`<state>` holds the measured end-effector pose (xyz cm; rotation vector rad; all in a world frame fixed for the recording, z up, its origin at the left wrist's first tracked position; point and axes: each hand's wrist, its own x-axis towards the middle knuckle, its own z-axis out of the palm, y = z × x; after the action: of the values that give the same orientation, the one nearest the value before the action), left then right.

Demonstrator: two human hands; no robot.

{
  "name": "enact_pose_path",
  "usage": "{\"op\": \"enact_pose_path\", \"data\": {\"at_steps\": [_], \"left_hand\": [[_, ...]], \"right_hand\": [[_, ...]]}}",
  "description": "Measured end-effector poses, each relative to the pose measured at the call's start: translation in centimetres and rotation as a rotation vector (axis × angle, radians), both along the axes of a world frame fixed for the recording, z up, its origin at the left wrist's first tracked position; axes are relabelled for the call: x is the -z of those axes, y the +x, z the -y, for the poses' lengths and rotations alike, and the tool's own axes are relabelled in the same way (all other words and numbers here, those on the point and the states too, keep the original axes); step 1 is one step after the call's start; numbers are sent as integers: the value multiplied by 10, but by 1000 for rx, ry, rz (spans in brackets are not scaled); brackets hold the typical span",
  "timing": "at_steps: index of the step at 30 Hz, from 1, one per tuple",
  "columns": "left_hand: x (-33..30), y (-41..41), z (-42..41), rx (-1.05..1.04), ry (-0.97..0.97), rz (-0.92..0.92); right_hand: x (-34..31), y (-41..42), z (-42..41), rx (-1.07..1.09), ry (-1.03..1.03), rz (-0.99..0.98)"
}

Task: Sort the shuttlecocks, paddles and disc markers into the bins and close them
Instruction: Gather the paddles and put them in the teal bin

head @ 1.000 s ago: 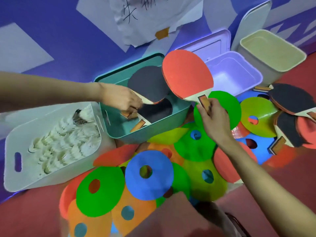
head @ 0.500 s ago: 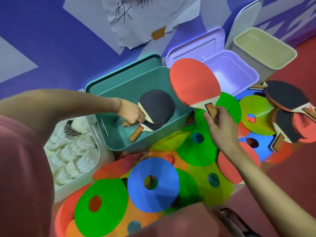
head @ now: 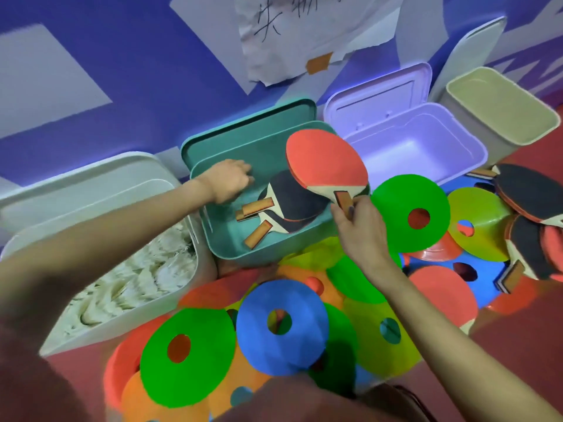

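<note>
My right hand (head: 359, 226) grips the wooden handle of a red-faced paddle (head: 326, 162), held up over the right edge of the teal bin (head: 231, 254). Inside that bin lie black-faced paddles (head: 292, 202) with their handles pointing left. My left hand (head: 228, 181) hovers over the bin's far left part, fingers loose, holding nothing. A white bin (head: 170, 287) on the left is full of shuttlecocks (head: 128, 284). Coloured disc markers (head: 281, 327) lie heaped on the red floor in front. More paddles (head: 530, 196) are stacked at the right.
An empty lilac bin (head: 469, 144) with its lid up stands right of the teal one, and a beige bin (head: 545, 120) beyond it. All bins stand against a purple wall with a paper sign (head: 313, 28). My knee (head: 304, 397) fills the bottom edge.
My left hand let go of the black paddle in the teal bin and lifted away to the far left. My right hand brought the red paddle closer over the bin.
</note>
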<state>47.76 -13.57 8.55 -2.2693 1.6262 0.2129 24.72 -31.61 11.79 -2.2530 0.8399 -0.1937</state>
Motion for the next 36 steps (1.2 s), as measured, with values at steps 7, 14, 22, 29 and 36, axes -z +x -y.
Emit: {"op": "enact_pose_path", "data": {"at_steps": [7,14,22,29,36], "left_hand": [[-21,-52,-64,-486,-482,-161],[-21,-82,-93,-600,-575,-162],[-27,-106,-124,-682,-620,-82],[-28,-128,-126,-697,-638,-60],[-36,-143,-111,-655,-625,-41]], "right_hand": [[2,46,-20,-90,69,-267],[15,92,-55,119,702,-239],[46,102,-84,14,722,-231],[45,111,-105,-22,624,-371],[27,97,-65,-347,244,-331]]}}
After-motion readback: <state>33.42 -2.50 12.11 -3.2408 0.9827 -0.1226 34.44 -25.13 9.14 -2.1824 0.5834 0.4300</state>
